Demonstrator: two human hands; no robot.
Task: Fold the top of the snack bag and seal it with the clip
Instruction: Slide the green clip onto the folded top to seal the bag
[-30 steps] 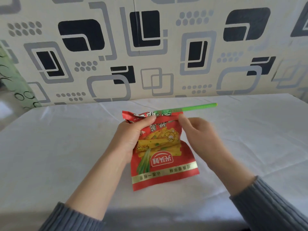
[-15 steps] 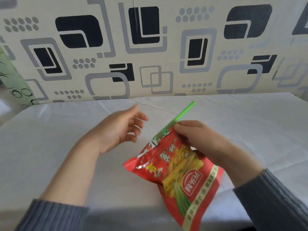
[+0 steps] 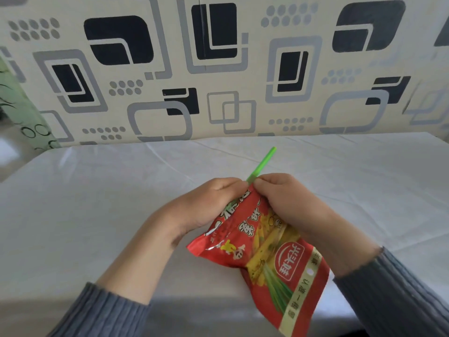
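Both my left hand (image 3: 206, 205) and right hand (image 3: 284, 203) pinched shut on the red snack bag (image 3: 262, 251) top; green clip (image 3: 262, 164) poking out beyond it.

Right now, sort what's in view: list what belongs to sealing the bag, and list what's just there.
Part of the job:
- snack bag, red, tilted
- green clip, sticking out from the bag's top
- left hand and right hand, both gripping the bag's top

Just there:
- white tablecloth
- patterned wall

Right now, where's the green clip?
In the head view, centre: the green clip sticks up and right from the snack bag top, pinched between left hand and right hand.
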